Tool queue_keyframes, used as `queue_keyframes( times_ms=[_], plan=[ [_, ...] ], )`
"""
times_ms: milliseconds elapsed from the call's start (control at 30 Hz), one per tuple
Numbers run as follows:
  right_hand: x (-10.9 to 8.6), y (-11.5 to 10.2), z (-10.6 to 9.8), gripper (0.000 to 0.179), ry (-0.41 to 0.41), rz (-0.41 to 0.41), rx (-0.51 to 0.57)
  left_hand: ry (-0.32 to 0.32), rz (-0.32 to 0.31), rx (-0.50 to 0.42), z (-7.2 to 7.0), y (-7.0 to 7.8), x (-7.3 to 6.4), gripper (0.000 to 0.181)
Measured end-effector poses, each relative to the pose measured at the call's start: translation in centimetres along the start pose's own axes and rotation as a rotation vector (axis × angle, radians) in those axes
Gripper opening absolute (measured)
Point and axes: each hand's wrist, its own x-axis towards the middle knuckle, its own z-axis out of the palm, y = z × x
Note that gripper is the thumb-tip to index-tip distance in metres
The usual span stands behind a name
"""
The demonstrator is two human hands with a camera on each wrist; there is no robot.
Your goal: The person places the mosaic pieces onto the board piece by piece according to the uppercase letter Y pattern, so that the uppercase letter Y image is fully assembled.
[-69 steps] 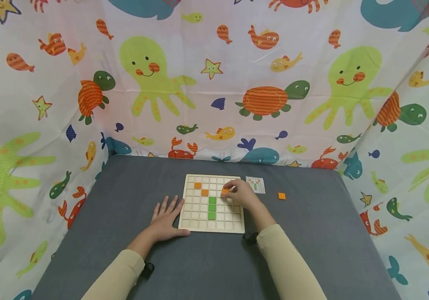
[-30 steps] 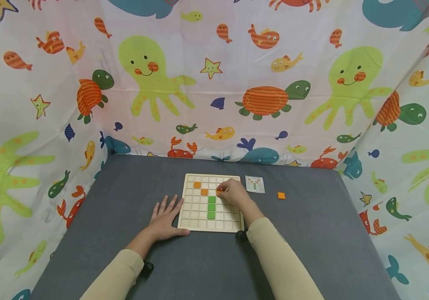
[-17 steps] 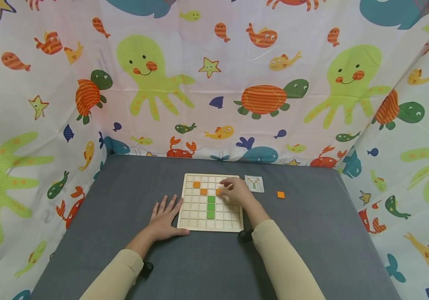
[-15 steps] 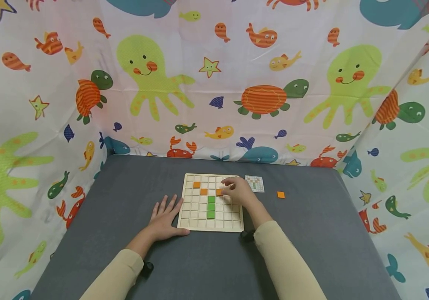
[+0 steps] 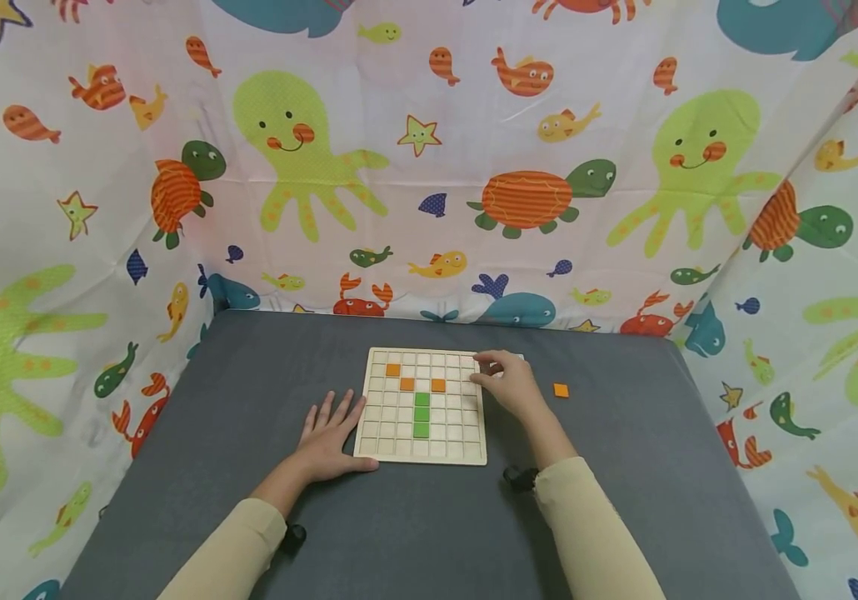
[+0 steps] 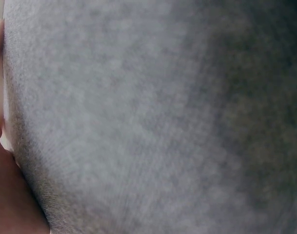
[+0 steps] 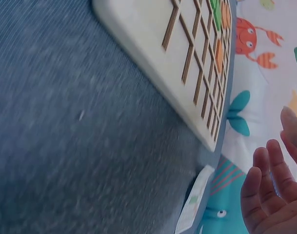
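A pale wooden grid board (image 5: 387, 448) lies on the grey cloth in the head view. Three orange tiles (image 5: 438, 385) sit in its cells above a column of three green tiles (image 5: 421, 415). My left hand (image 5: 330, 442) rests flat with spread fingers, its fingertips and thumb at the board's left and lower edges. Over the board's upper right edge hovers my right hand (image 5: 513, 388), its fingers loosely bent and nothing between them. In the right wrist view, a printed card (image 7: 192, 207) lies just past the board's corner; in the head view that hand mostly covers it.
One loose orange tile (image 5: 561, 390) lies on the cloth to the right of the right hand. A white curtain (image 5: 429, 83) printed with sea animals surrounds the grey table (image 5: 414, 533) at the back and both sides.
My right hand has let go of an orange tile, now in a cell right above the green column's right side, and has moved right off it, covering the card. My left hand stays put.
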Motion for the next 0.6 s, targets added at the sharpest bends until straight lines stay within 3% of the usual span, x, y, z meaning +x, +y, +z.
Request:
queue_keyframes(
  times_ms=[267,600],
  plan=[
    [-0.9,1.4,-1.6,0.043,0.032,0.028,0.014,0.000,-0.001,-0.010,-0.2,0.1,-0.1,0.120],
    [-2.2,4.9,-4.0,0.041,0.091,0.068,-0.026,0.012,-0.001,-0.018,0.2,-0.4,0.0,0.125]
  ],
)
